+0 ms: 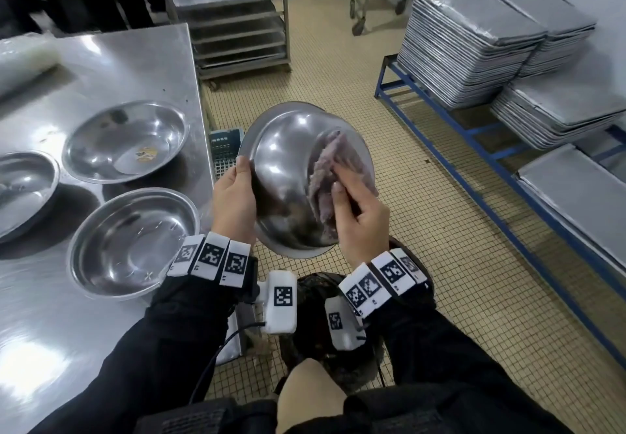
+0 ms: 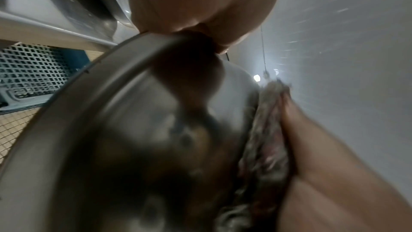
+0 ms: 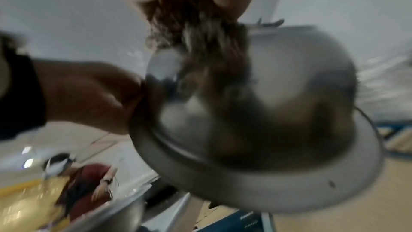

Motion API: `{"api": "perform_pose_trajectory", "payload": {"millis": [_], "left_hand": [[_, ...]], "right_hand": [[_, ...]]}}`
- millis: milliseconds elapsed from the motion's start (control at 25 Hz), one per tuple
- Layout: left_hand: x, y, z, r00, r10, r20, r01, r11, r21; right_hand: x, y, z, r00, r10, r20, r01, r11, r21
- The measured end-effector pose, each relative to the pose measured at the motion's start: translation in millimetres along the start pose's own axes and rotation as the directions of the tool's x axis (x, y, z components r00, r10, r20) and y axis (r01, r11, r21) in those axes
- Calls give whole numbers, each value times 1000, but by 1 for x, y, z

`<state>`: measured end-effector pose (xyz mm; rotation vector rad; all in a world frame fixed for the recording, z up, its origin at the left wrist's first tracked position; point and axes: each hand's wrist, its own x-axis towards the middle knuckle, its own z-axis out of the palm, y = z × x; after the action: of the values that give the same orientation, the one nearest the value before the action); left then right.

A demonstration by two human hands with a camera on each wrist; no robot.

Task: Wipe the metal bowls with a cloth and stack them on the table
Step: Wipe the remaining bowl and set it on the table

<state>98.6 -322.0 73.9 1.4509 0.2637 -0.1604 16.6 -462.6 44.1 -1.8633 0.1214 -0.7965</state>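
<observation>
1. The left hand (image 1: 233, 196) is gripping the rim of the bowl (image 1: 288, 162), held off the bench (image 1: 101, 71) edge, over the floor; its fingers are hidden behind the bowl.
2. The right hand (image 1: 359, 217) is pressing the cloth (image 1: 325, 169) to the bowl's outside, fingers curled on it.
3. Three bowls (image 1: 132, 240) are sitting on the bench, one cut off at left.
4. Both wrist views are blurring.
</observation>
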Motion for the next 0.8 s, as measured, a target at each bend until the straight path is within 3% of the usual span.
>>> {"api": "perform_pose_trajectory", "payload": {"millis": [80, 160, 240, 360, 480, 560, 680, 800], "left_hand": [[-3, 1, 4, 999, 38, 9, -38, 998, 54], [-3, 2, 6, 998, 65, 8, -65, 996, 68], [0, 3, 6, 998, 64, -7, -63, 996, 61], [5, 3, 3, 998, 48, -32, -46, 997, 58], [10, 2, 0, 999, 32, -43, -30, 999, 45], [11, 1, 1, 997, 20, -73, -18, 999, 30], [9, 0, 7, 994, 20, -110, -18, 1000, 15], [7, 2, 10, 992, 57, -115, -53, 998, 31]], "right_hand": [[3, -5, 14, 959, -237, 159, 260, 954, -151], [21, -2, 20, 921, -304, 245, 370, 879, -300], [47, 5, 19, 947, -236, 219, 306, 869, -389], [68, 33, 1, 990, -33, 135, 81, 925, -372], [47, 57, -11, 967, 203, 154, -159, 954, -256], [16, 61, -4, 957, 179, 228, -98, 940, -326], [-14, 53, 21, 944, 56, 324, 104, 883, -457], [2, 36, 38, 940, -54, 336, 211, 867, -452]]}}
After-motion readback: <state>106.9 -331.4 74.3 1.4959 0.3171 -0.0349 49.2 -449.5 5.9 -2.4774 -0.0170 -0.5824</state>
